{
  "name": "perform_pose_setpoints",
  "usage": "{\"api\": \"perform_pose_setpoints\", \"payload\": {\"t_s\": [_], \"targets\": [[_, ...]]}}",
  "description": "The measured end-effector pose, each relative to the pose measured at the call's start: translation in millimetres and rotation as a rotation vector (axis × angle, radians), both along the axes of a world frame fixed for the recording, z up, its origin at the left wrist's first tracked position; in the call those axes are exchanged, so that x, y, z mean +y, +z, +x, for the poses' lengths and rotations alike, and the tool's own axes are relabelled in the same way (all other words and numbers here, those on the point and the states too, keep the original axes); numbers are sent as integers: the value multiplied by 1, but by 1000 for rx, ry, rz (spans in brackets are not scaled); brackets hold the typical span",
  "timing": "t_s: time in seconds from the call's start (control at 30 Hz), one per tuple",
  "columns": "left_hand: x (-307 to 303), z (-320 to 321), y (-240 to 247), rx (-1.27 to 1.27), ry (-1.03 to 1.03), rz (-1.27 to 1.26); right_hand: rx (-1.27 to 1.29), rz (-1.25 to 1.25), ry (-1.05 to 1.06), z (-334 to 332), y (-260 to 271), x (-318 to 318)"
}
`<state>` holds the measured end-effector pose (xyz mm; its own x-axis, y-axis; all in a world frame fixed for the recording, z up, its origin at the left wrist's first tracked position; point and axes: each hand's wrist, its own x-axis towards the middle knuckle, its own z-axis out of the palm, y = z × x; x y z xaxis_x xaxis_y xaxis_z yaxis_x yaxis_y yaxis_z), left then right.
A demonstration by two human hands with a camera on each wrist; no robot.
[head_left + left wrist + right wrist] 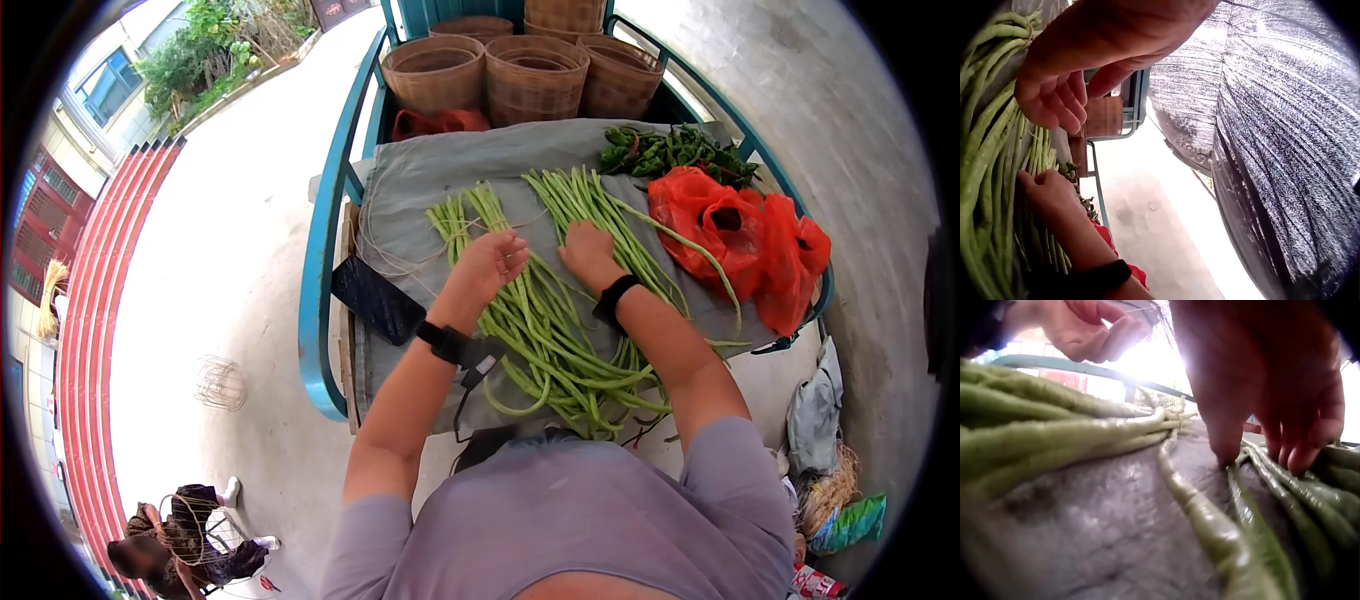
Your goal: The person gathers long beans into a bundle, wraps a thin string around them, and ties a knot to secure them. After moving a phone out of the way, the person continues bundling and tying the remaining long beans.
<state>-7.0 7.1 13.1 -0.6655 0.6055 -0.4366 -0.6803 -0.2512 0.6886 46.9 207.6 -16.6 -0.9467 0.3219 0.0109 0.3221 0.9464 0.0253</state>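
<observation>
Long green yardlong beans (560, 340) lie in a loose heap on a grey cloth (400, 180), with tied bunches (452, 222) at the far left. My right hand (590, 255) grips beans near the upper end of the right-hand pile (575, 195). In the right wrist view, its thumb (1225, 447) and curled fingers come down on either side of bean ends. My left hand (490, 262) hovers over the left beans, fingers loosely bent, thumb apart from them in the left wrist view. A thin pale strand shows near its fingertips.
Woven baskets (535, 80) stand at the back of the cart, inside its blue rail (322, 270). Green peppers (680, 155) and red plastic bags (715, 230) lie at the right. A dark phone-like slab (378, 300) rests at the left. A person (190, 540) sits lower left.
</observation>
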Motion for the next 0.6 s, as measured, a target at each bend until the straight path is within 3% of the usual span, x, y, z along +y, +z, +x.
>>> {"api": "perform_pose_setpoints", "payload": {"t_s": [0.23,0.33,0.37,0.4,0.47,0.6], "targets": [[7,-10,-22,-76,11,179,116,-21,-78,0,-1,-5],[9,-12,-32,-107,-9,318,280,-439,-126,18,21,-7],[9,-14,-34,-122,-13,325,458,-605,-65,21,15,-5],[9,-14,-32,-138,-16,333,473,-618,-36,27,21,-12],[6,-12,-27,-201,-23,360,496,-652,11,49,47,-39],[-2,-2,-10,-239,-10,482,259,-596,137,80,71,-76]]}}
